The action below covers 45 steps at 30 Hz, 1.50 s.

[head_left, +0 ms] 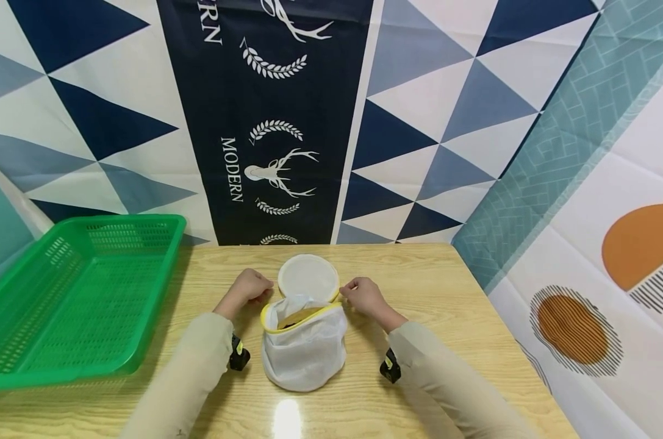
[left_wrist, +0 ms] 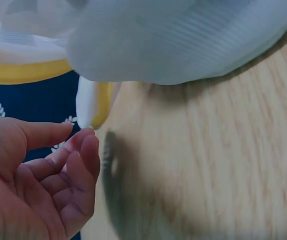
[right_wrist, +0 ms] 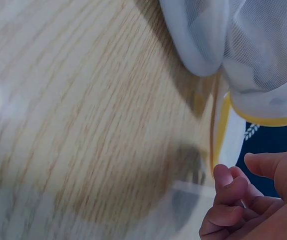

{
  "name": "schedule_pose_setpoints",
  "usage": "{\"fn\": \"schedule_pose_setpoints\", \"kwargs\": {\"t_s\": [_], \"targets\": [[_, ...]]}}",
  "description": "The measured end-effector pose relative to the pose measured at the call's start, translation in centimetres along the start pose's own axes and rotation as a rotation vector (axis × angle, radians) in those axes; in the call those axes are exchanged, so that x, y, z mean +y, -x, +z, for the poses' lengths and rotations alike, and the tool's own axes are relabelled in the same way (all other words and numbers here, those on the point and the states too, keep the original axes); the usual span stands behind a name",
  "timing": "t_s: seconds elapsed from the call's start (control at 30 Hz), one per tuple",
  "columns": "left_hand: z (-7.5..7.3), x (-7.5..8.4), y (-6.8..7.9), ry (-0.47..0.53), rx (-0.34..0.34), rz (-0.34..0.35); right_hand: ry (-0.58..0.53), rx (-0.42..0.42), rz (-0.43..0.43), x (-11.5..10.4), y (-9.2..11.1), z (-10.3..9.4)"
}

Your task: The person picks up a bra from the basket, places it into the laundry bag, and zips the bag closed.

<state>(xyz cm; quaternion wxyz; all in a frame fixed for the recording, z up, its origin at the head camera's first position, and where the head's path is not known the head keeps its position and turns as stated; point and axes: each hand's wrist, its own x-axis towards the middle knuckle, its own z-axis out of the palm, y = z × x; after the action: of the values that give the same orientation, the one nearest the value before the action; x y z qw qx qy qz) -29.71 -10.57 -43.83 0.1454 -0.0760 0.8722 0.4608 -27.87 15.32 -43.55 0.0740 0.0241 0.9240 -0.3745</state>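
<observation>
A white mesh bag (head_left: 305,360) with yellow trim stands on the table, its mouth facing up and a dark thing partly showing inside. Behind the mouth, its round white lid (head_left: 309,277) is folded back. My left hand (head_left: 252,284) is beside the lid's left edge; in the left wrist view its loosely bent fingertips (left_wrist: 86,137) come right up to the yellow-trimmed rim, thumb apart. On the other side, my right hand (head_left: 362,294) has its bent fingertips (right_wrist: 222,175) at the lid's rim, with the thumb held away from them.
A large green plastic basket (head_left: 84,305) occupies the left side of the wooden table (head_left: 441,305). Patterned cloth (head_left: 287,122) hangs behind the table's back edge, and more printed cloth (head_left: 594,274) is along the right.
</observation>
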Motion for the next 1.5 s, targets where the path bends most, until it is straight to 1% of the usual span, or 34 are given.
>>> {"fn": "schedule_pose_setpoints", "kwargs": {"t_s": [0.07, 0.13, 0.17, 0.27, 0.37, 0.43, 0.53, 0.73, 0.97, 1.17, 1.33, 1.5], "targets": [[0.2, -0.2, -0.4, -0.009, 0.009, 0.003, 0.002, -0.002, 0.02, 0.3, -0.4, 0.2], [0.4, -0.3, -0.6, -0.004, 0.005, -0.006, 0.01, -0.001, 0.022, 0.5, -0.8, 0.3], [0.4, -0.3, -0.7, 0.005, -0.006, 0.01, 0.009, -0.001, 0.026, 0.6, -1.0, 0.4], [0.5, -0.4, -1.0, 0.02, -0.015, 0.01, 0.003, -0.003, 0.032, 0.8, -1.6, 0.5], [0.7, -0.4, -1.1, 0.034, -0.004, -0.006, -0.001, -0.007, 0.043, 0.9, -2.0, 0.6], [0.9, -0.3, -1.1, 0.038, 0.012, -0.034, 0.006, -0.005, 0.048, 1.0, -2.2, 0.7], [1.1, -0.4, -1.2, 0.068, 0.014, -0.041, 0.012, 0.005, 0.053, 1.1, -2.5, 1.0], [1.2, -0.3, -1.4, 0.129, -0.007, -0.06, -0.002, 0.004, 0.048, 0.9, -2.7, 0.9], [1.2, -0.2, -1.2, 0.162, -0.043, -0.05, -0.053, -0.016, 0.052, 0.7, -2.7, 1.1], [1.4, -0.3, -1.2, 0.196, -0.054, -0.043, -0.053, -0.009, 0.053, 0.5, -2.5, 1.2], [1.5, -0.2, -1.4, 0.256, -0.064, -0.034, -0.043, 0.007, 0.061, 0.5, -2.5, 1.4], [1.4, 0.0, -1.5, 0.304, -0.076, -0.046, -0.042, 0.025, 0.081, 0.6, -2.8, 1.7]]}}
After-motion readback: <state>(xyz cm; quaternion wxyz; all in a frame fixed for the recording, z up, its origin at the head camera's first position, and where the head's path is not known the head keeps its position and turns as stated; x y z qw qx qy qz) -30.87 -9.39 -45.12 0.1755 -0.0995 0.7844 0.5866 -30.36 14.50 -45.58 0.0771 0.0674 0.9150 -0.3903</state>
